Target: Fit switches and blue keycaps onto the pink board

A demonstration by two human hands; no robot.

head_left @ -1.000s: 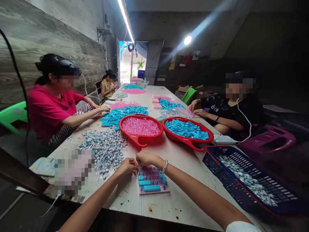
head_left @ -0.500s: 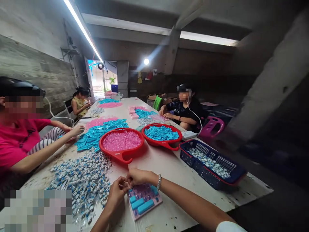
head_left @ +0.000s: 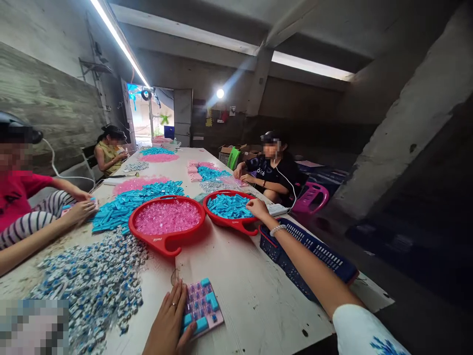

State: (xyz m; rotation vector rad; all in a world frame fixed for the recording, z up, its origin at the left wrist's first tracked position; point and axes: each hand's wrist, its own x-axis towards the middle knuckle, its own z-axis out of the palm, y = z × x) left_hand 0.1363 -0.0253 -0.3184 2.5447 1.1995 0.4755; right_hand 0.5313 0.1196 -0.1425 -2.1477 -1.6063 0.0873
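Observation:
My left hand (head_left: 168, 315) lies at the near table edge with its fingers apart, its thumb side against a pink board (head_left: 218, 320) set with purple and blue keycaps (head_left: 201, 303). My right hand (head_left: 257, 209), with a beaded bracelet (head_left: 278, 230) on the wrist, reaches across the table to the rim of a red handled tray (head_left: 236, 224) full of blue keycaps (head_left: 229, 206). Its fingers are partly hidden. A second red tray (head_left: 166, 244) holds translucent pink keycaps (head_left: 167, 217). A heap of small blue-and-white pieces (head_left: 88, 291) lies left of my left hand.
A loose blue keycap pile (head_left: 136, 204) and pink heaps cover the long white table (head_left: 251, 291). A dark blue basket (head_left: 306, 256) stands under my right forearm. Co-workers sit along both sides, including a person in red (head_left: 18, 197), a person in black (head_left: 273, 170) and a person in yellow (head_left: 109, 155).
My hands have parted from their pinch together above the board. The right hand moved forward to the blue-keycap tray, the left dropped beside the board, and the view swung left.

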